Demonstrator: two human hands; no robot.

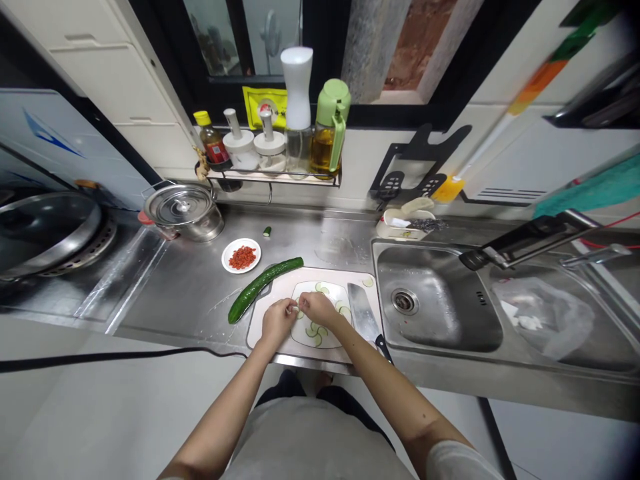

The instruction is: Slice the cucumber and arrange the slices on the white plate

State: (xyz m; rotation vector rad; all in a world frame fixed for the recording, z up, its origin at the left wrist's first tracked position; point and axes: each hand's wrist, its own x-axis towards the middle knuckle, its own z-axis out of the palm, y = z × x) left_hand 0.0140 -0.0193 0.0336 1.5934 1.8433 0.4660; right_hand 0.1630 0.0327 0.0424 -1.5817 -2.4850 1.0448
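My left hand (278, 321) and my right hand (318, 309) come close together over the left part of a white plate (327, 287). Both have their fingers pinched; what they hold is too small to make out, perhaps a thin slice. Curved cucumber slices (316, 332) lie in clusters on the plate, which rests on a pale cutting board (257, 327). Right of the plate lies a kitchen knife (364, 310) with a black handle, and a single cucumber slice (368, 282) sits near the board's corner. A long cucumber (265, 283) leans along the board's left edge.
Behind the cucumber stand a small plate of red bits (242, 257) and a cucumber end (267, 231). A lidded steel pot (185, 208) is farther left, near a wok (45, 230). The sink (440, 300) borders the board's right. A condiment shelf (275, 178) hangs above.
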